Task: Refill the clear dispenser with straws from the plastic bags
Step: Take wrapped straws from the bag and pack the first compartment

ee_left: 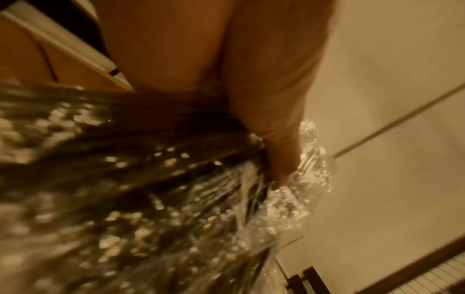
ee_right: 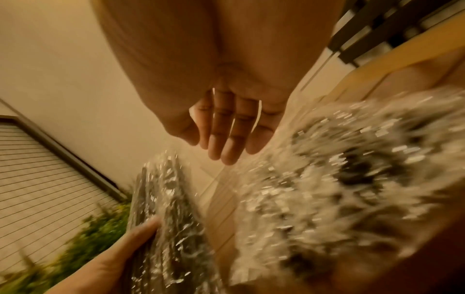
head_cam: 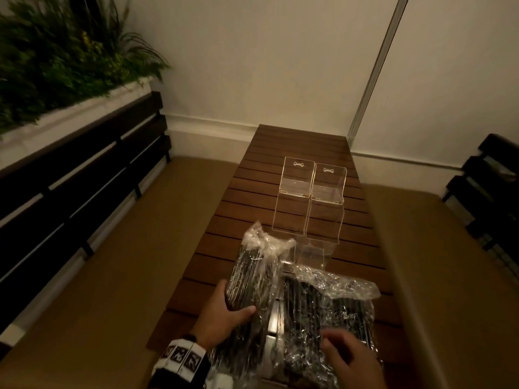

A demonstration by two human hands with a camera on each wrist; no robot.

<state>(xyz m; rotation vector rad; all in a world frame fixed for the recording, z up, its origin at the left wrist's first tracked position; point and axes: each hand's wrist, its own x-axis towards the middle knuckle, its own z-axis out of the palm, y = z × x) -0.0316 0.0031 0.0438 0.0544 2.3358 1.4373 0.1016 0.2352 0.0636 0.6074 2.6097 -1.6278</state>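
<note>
A clear acrylic dispenser (head_cam: pixel 311 183) with two side-by-side compartments lies on the slatted wooden table (head_cam: pixel 280 153), with no straws visible in it. Two crinkly plastic bags of dark straws lie nearer me. My left hand (head_cam: pixel 224 310) grips the left bag (head_cam: pixel 252 276) from its left side, thumb across the top; the left wrist view shows a blurred finger (ee_left: pixel 279 155) against this bag (ee_left: pixel 151 199). My right hand (head_cam: pixel 345 349) hovers over the right bag (head_cam: pixel 323 304), fingers (ee_right: pixel 226 139) straight and holding nothing. In the right wrist view the right bag (ee_right: pixel 339 189) is blurred.
A white planter of green plants (head_cam: pixel 56 57) tops a dark slatted bench back (head_cam: pixel 70 178) on the left. Tan cushions (head_cam: pixel 98 276) flank the table on both sides. A silvery metal piece (head_cam: pixel 273 318) shows between the bags. A wall stands beyond the table's far end.
</note>
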